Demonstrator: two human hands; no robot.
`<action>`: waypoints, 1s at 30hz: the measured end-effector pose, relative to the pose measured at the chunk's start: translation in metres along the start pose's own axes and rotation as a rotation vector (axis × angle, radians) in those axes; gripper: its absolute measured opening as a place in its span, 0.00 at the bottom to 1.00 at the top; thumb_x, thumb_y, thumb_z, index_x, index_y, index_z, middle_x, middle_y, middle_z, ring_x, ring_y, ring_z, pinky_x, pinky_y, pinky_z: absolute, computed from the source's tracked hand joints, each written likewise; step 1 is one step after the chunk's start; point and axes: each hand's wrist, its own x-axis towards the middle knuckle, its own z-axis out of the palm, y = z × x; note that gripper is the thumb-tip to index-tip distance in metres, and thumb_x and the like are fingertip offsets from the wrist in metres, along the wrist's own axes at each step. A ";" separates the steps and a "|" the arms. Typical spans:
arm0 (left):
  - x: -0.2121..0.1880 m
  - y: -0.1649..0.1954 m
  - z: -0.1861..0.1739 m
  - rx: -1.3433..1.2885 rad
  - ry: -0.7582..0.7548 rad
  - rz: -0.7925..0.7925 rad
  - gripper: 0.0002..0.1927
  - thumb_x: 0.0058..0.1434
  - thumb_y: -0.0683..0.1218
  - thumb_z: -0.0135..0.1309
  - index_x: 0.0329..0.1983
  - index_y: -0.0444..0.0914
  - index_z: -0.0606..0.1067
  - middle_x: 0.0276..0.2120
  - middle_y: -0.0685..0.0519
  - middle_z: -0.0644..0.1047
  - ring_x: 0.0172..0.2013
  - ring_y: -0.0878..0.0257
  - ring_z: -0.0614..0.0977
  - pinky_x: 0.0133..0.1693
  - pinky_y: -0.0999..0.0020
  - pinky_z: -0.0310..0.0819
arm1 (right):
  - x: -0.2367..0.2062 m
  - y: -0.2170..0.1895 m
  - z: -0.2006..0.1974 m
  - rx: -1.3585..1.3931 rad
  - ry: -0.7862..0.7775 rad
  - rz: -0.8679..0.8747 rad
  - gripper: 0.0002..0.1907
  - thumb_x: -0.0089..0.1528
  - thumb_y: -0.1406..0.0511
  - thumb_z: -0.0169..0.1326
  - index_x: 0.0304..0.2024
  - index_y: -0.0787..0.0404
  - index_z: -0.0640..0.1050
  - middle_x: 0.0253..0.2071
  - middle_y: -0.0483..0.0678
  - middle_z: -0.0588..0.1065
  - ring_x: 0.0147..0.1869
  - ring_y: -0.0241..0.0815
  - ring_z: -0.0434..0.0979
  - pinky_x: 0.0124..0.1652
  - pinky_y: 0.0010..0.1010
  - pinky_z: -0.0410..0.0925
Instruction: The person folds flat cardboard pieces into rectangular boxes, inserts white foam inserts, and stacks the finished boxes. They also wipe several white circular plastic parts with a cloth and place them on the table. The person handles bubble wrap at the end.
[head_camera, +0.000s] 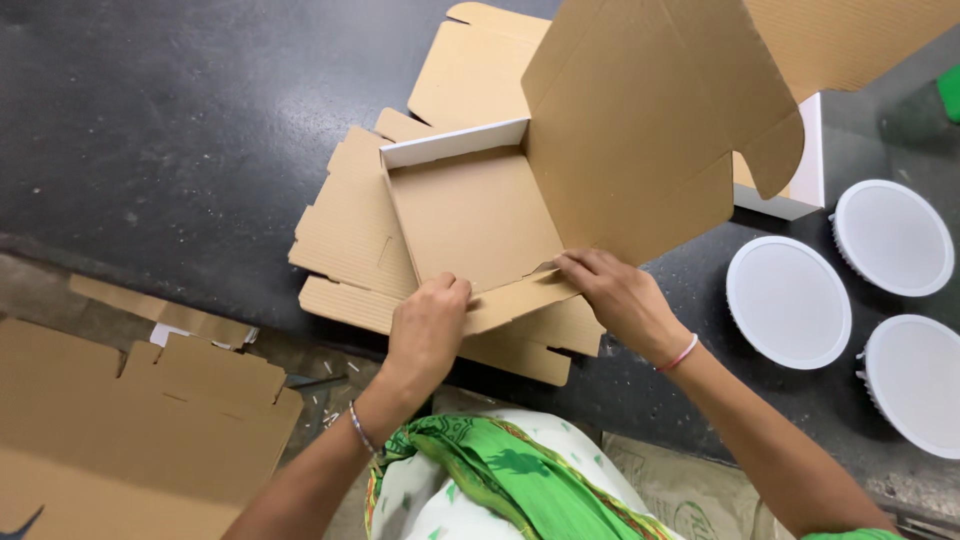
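The half-folded brown corrugated cardboard box (470, 215) sits on the dark stone worktop (170, 120), on top of a stack of flat brown cardboard blanks (345, 215); its white-edged far wall stands upright, and its large lid flap (640, 120) rises tilted toward the right. The left hand (428, 325) has its fingers curled closed over the near front flap, pressing it down; the right hand (620, 295) pinches the same flap's right corner, fingertips at the slit where flap meets side panel.

The likeliest fault, as I judge it, is the corner tab missing its slot, since the flap is bowed between the two hands; it would then crease or tear at the slit. The raised lid flap has no support and could fall onto the hands; pushing hard could slide the box off the loose blanks beneath. Three round white plastic light panels (788, 300) lie near the right elbow, close enough for a sweeping forearm to knock; more flat brown cardboard pieces (140, 420) lie lower left, well apart.
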 end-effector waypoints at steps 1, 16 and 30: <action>-0.002 0.004 -0.004 -0.015 -0.046 -0.046 0.11 0.64 0.49 0.56 0.34 0.36 0.78 0.34 0.45 0.78 0.38 0.48 0.82 0.37 0.52 0.78 | 0.002 -0.002 -0.001 0.003 -0.025 0.014 0.26 0.56 0.75 0.50 0.58 0.62 0.75 0.55 0.52 0.76 0.57 0.50 0.76 0.47 0.37 0.73; 0.002 -0.014 0.022 -0.010 -0.079 0.121 0.03 0.57 0.39 0.57 0.35 0.37 0.77 0.36 0.48 0.79 0.42 0.50 0.81 0.43 0.57 0.77 | 0.036 0.014 0.031 -0.092 -0.289 0.055 0.19 0.58 0.72 0.49 0.48 0.53 0.82 0.44 0.48 0.81 0.50 0.49 0.81 0.51 0.42 0.72; 0.089 -0.047 0.017 0.015 -0.220 -0.021 0.38 0.33 0.48 0.74 0.49 0.38 0.72 0.49 0.44 0.74 0.48 0.46 0.76 0.44 0.56 0.75 | 0.118 0.022 0.057 -0.121 -0.438 0.213 0.16 0.66 0.67 0.48 0.56 0.53 0.75 0.58 0.51 0.73 0.61 0.53 0.75 0.55 0.44 0.69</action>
